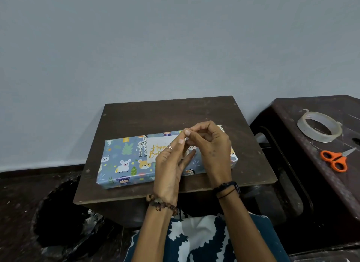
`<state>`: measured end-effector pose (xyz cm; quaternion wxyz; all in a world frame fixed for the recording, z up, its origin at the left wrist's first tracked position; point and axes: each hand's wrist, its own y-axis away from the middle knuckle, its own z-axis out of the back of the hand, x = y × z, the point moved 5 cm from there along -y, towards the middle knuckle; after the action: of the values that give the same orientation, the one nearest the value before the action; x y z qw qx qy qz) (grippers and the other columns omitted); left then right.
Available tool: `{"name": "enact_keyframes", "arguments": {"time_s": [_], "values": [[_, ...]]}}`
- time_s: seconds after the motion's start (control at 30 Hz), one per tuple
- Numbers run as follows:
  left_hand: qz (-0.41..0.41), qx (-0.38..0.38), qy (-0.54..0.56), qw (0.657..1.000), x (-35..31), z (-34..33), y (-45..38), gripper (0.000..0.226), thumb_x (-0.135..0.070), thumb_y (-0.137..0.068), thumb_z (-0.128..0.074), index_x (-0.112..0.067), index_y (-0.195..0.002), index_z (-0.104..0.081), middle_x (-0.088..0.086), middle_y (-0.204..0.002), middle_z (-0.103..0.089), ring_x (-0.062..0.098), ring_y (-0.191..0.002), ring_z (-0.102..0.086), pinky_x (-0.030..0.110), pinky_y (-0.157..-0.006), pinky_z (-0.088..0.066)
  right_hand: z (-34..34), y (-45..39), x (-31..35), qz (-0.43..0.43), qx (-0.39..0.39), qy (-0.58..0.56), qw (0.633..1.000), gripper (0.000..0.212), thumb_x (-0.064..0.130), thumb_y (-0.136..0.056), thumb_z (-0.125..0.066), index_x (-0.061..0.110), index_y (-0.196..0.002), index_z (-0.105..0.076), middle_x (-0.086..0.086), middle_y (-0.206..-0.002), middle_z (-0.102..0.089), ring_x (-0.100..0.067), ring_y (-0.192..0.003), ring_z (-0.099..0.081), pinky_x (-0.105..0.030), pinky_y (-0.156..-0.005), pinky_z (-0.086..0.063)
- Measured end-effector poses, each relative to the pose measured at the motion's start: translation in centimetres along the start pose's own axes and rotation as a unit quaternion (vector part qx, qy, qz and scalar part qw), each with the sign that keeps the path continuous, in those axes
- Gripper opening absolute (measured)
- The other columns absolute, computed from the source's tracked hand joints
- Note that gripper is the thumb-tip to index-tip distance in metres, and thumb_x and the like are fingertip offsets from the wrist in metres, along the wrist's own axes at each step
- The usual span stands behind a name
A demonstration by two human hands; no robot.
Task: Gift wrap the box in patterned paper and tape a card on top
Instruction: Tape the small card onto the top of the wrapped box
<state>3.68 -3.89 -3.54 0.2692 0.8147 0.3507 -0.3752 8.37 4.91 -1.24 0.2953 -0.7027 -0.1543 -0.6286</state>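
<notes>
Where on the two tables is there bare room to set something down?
Small table: a bare strip between the wrapped box and the far edge. Side table: bare patch behind the tape roll; crowded from there to the scissors.

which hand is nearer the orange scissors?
Right. The right hand is raised over the wrapped box's right part, on the side toward the scissors on the side table. The left hand is beside it, farther left.

Box point(124, 160) wrapped in blue animal-print paper, flat on table; white birthday card point(158, 147) lying on top.
</notes>
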Motion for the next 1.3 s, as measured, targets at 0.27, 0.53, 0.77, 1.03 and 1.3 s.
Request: {"name": "enact_keyframes", "arguments": {"time_s": [0.27,0.53,0.77,1.03,1.3], "values": [[-0.056,-0.049,-0.028,0.997,-0.7,1.3,-0.7,0.025,-0.002,-0.088,-0.054,-0.019,-0.102,-0.066,-0.004,-0.093,-0.073,0.008,-0.087,-0.069,0.02,-0.077,-0.056,-0.6,-0.2,-0.1,-0.054,0.02,-0.111,0.992,0.032,-0.002,-0.078,-0.069,0.009,-0.105,-0.056,-0.013,-0.077,-0.07,-0.017,-0.068,-0.069,-0.025,-0.067,-0.056],[-0.163,-0.101,-0.16,0.968,-1.9,1.8,-0.8,0.011,-0.001,-0.081,-0.065,-0.011,-0.081,-0.07,-0.009,-0.072,-0.072,0.004,-0.067,-0.066,0.018,-0.064,-0.054,-0.8,-0.1,0.1,-0.062,0.104,-0.127,0.984,0.03,-0.002,-0.085,-0.061,0.015,-0.109,-0.052,-0.007,-0.073,-0.073,-0.019,-0.07,-0.07,-0.025,-0.069,-0.057],[-0.191,-0.146,-0.235,0.942,-2.8,1.7,-0.5,0.012,-0.006,-0.082,-0.067,-0.017,-0.077,-0.066,-0.014,-0.061,-0.068,0.006,-0.056,-0.064,0.033,-0.068,-0.057,-1.1,0.1,0.2,-0.085,0.181,-0.152,0.968,0.036,-0.002,-0.09,-0.054,0.017,-0.119,-0.045,-0.009,-0.086,-0.074,-0.019,-0.086,-0.07,-0.026,-0.077,-0.056],[-0.176,-0.128,-0.239,0.946,-2.6,1.3,-0.4,0.011,-0.007,-0.083,-0.066,-0.016,-0.077,-0.068,-0.014,-0.062,-0.068,0.006,-0.06,-0.066,0.022,-0.063,-0.056,-0.7,-0.3,-0.2,-0.071,0.118,-0.104,0.985,0.044,-0.002,-0.077,-0.07,0.013,-0.115,-0.054,-0.003,-0.072,-0.073,-0.015,-0.072,-0.07,-0.024,-0.069,-0.056],[-0.125,-0.07,-0.168,0.975,-2.0,1.0,-0.5,0.021,-0.002,-0.092,-0.05,-0.016,-0.09,-0.066,0.001,-0.083,-0.07,0.014,-0.076,-0.071,0.021,-0.066,-0.057,-0.5,-0.6,-0.5,-0.044,0.095,-0.089,0.991,0.032,-0.003,-0.077,-0.07,0.006,-0.104,-0.055,0.001,-0.067,-0.069,-0.013,-0.064,-0.067,-0.026,-0.065,-0.055]]}}
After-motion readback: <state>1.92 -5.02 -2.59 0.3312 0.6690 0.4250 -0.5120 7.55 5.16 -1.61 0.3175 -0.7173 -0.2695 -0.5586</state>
